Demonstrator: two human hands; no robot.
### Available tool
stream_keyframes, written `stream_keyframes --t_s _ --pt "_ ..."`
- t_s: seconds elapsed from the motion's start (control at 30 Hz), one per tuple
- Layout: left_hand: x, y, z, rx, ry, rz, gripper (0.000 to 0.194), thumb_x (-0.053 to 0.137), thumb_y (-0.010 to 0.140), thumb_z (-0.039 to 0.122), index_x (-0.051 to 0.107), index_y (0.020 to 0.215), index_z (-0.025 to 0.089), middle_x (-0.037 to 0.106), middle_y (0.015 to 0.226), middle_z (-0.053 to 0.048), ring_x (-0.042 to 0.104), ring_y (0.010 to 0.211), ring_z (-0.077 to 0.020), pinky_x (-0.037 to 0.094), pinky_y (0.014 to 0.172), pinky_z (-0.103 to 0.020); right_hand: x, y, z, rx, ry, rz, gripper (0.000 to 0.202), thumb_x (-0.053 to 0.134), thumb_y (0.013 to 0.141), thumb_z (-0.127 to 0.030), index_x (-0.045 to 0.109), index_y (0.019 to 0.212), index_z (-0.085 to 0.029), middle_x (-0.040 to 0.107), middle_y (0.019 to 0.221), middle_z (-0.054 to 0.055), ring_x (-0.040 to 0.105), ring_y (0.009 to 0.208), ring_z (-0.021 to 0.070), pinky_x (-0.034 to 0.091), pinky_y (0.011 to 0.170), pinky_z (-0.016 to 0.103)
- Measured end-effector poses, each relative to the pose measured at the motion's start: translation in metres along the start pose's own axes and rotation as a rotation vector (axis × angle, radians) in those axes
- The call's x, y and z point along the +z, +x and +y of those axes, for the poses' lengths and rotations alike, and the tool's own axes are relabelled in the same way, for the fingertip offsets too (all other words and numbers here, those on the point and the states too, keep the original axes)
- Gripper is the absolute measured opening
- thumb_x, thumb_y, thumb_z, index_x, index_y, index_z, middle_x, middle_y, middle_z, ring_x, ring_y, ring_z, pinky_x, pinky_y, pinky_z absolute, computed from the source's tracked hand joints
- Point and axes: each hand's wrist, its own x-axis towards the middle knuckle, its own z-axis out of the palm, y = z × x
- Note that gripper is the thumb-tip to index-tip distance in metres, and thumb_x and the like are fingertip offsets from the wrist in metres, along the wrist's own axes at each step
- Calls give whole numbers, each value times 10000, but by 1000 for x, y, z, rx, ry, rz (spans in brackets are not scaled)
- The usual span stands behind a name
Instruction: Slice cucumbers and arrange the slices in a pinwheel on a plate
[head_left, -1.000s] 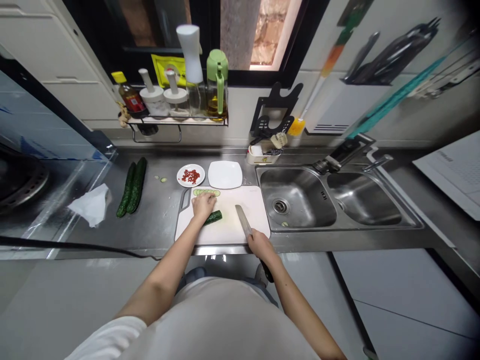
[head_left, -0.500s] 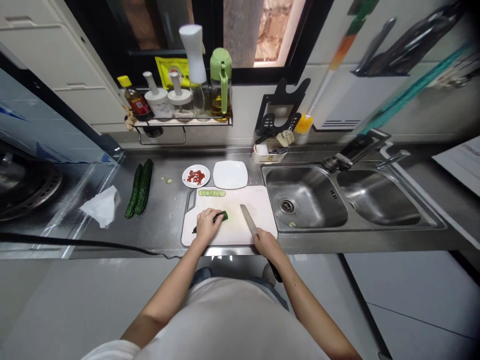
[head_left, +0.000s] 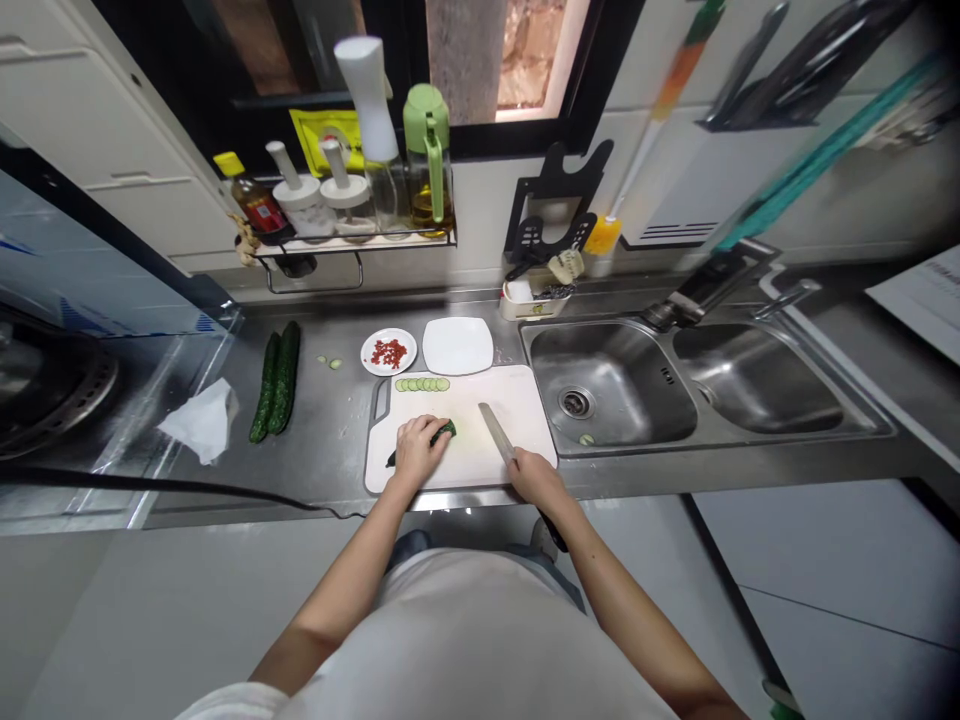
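My left hand (head_left: 418, 447) is closed over a dark green cucumber (head_left: 448, 430) that lies on the white cutting board (head_left: 480, 400). The cucumber's right end and a dark tip on the left show past my fingers; its middle is hidden. In my right hand (head_left: 536, 478) is a knife (head_left: 495, 430), its blade slanting up and left over the board, apart from the cucumber. The black handle's end juts out below my wrist. A row of thin cucumber slices (head_left: 422, 384) lies along the board's far edge.
Behind the board stand a small plate (head_left: 367, 352) with chopped red pieces and a white square plate (head_left: 457, 346). Two whole cucumbers (head_left: 275, 382) and a crumpled white tissue (head_left: 201, 420) lie left. A double sink (head_left: 611, 390) is right. A bottle rack (head_left: 360, 244) hangs above.
The view has shifted slightly. Both hands keep their holds, and the knife and cucumber stay in nearly the same place on the board.
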Motion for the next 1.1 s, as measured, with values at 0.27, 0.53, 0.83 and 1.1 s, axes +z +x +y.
stream_keyframes --t_s 0.27,0.53,0.83,1.1 --pt "-1 3 0 45 -15 -18 273 487 943 397 688 1103 303 675 1080 -37 580 1023 -194 379 914 -353 -10 -6 -34 -77 67 27 315 327 987 -299 589 1095 -162 684 1051 132 629 975 226 365 729 267" --pt "2 2 1 30 45 5 275 481 943 400 683 1109 315 665 1083 -43 567 1024 -205 356 927 -369 -10 -2 -60 -141 78 63 295 359 977 -273 587 1113 -144 685 1068 143 636 980 236 378 733 270" --pt "4 0 1 62 76 61 264 484 947 408 680 1097 315 666 1057 -29 564 981 -198 348 904 -362 -7 0 -63 -181 91 42 351 323 983 -291 595 1140 -134 681 1082 157 641 990 248 412 767 291" --pt "3 1 2 75 91 74 256 488 948 401 683 1084 309 674 1041 -28 567 965 -196 343 885 -360 -7 0 -67 -177 53 30 314 359 955 -232 586 1146 -129 681 1069 160 641 984 249 421 761 294"
